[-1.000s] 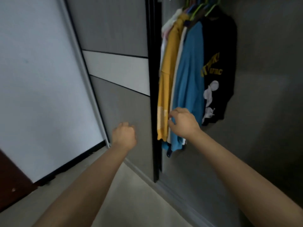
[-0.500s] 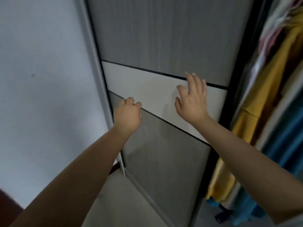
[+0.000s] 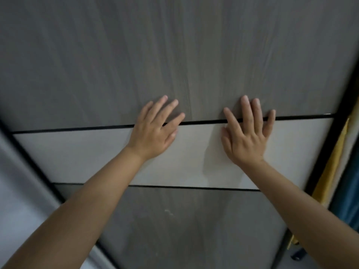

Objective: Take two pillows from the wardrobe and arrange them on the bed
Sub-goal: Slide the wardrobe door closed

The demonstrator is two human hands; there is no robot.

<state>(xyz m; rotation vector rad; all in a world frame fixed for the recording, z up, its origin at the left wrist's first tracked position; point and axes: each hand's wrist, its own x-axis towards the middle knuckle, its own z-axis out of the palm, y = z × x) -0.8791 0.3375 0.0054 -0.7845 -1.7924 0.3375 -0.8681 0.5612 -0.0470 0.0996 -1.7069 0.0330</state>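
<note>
Nearest the camera, two bare forearms rise from the lower corners of the frame and converge on a sliding wardrobe door [image 3: 174,55]. Left hand [image 3: 153,133]: palm flat against the door, fingers [image 3: 171,105] spread and extended, grasping nothing; the heel of the hand lies on the pale horizontal band [image 3: 77,154] and the fingertips cross the upper black dividing strip [image 3: 204,122] onto the grey wood-grain panel above. Right hand [image 3: 246,136]: likewise flat and open, fingers [image 3: 245,107] splayed, thumb pointing toward the left hand, holding nothing; it too straddles the upper strip. The two hands lie side by side, near each other but apart. Below the pale band, a lower black strip [image 3: 174,186] separates it from a second grey wood-grain panel [image 3: 184,226], partly covered by the forearms. At left, the door's dark frame edge [image 3: 31,162] runs diagonally, with a light wall surface [image 3: 15,200] beyond it. At right, the door's black vertical edge [image 3: 318,166] borders the open wardrobe section, where a yellow garment [image 3: 330,171] and a blue garment [image 3: 351,200] hang just beside the frame. Pillows: none visible; the closed door fills nearly the whole view, and whether they lie behind it cannot be told.
</note>
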